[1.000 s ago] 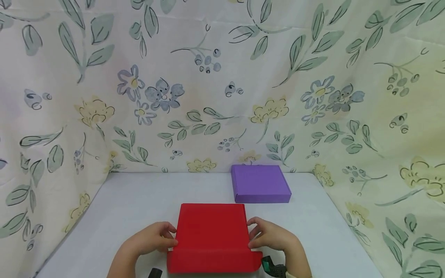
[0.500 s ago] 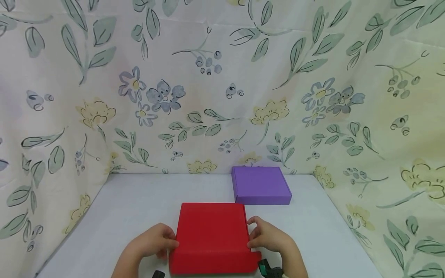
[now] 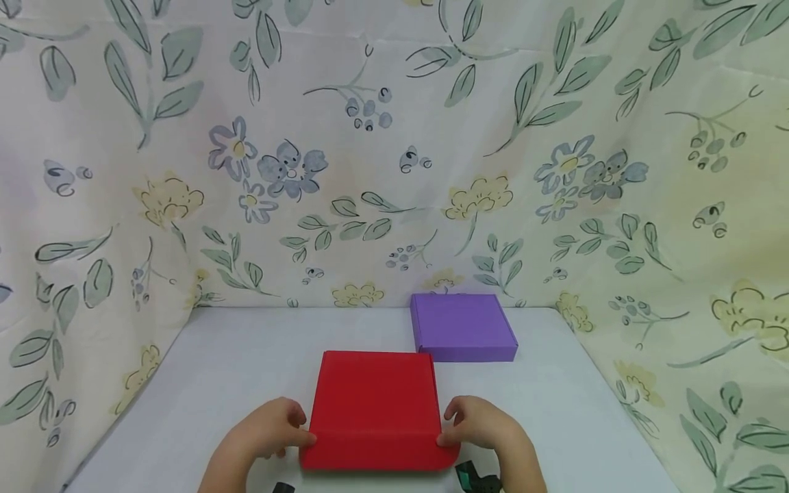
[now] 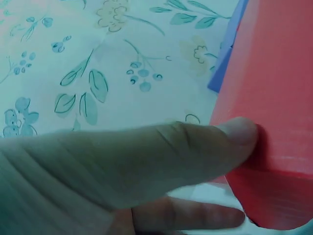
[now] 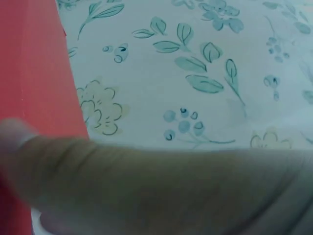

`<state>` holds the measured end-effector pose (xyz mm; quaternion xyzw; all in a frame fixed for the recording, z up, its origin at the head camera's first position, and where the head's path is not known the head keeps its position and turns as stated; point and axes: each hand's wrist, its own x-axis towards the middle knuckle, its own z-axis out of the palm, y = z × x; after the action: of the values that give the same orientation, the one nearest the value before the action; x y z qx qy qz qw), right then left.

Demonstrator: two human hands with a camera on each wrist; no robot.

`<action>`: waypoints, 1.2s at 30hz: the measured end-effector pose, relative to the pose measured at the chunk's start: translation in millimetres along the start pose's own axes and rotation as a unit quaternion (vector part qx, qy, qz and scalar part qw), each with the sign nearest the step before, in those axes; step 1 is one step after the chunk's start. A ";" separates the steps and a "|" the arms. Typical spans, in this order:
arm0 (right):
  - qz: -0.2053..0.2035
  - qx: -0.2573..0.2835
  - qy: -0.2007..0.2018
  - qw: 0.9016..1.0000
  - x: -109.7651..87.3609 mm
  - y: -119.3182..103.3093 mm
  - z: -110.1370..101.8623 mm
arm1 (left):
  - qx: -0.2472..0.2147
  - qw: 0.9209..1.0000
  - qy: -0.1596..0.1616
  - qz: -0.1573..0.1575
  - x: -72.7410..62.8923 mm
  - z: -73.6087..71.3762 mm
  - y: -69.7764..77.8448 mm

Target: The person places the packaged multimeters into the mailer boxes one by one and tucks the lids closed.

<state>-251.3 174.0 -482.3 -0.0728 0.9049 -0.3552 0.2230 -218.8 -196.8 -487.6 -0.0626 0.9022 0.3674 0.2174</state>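
Observation:
A red cardboard box (image 3: 376, 394) with a lid and a front flap (image 3: 379, 453) lies before me in the head view. At its left front corner, my left hand (image 3: 268, 428) grips the edge. The left wrist view has this thumb (image 4: 239, 132) pressed on the red surface, with another finger lower down by the rounded flap end. My right hand (image 3: 483, 421) holds the opposite corner, thumb on top near the flap. Close up in the right wrist view, the right thumb (image 5: 98, 181) lies over the red edge. Most of the other fingers are hidden.
A closed purple box (image 3: 465, 329) stands behind and to the right, its near left corner overlapped in view by the red box. Both lie on a white table (image 3: 259, 356). Floral cloth (image 3: 370, 157) surrounds the table at the back and sides.
The red box's top has shifted away from me, up toward the purple box, and its front flap looks shorter. My right hand has slid nearer the flap; my left thumb sits slightly lower.

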 end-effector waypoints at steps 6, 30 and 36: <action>0.004 0.003 -0.014 1.000 -5.3 -2.0 1.5 | 0.037 0.999 0.008 -0.015 -5.8 2.9 2.1; 0.020 0.016 0.052 0.998 -18.4 6.3 18.4 | 0.000 0.999 -0.045 0.030 -7.4 9.7 -8.1; -0.015 0.059 0.072 0.996 -23.4 19.5 34.0 | -0.046 0.998 -0.026 0.042 -12.6 26.7 -19.3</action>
<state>-214.5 174.5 -509.2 -0.0474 0.8949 -0.4156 0.1557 -192.9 -192.8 -511.4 -0.0246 0.8803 0.4186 0.2220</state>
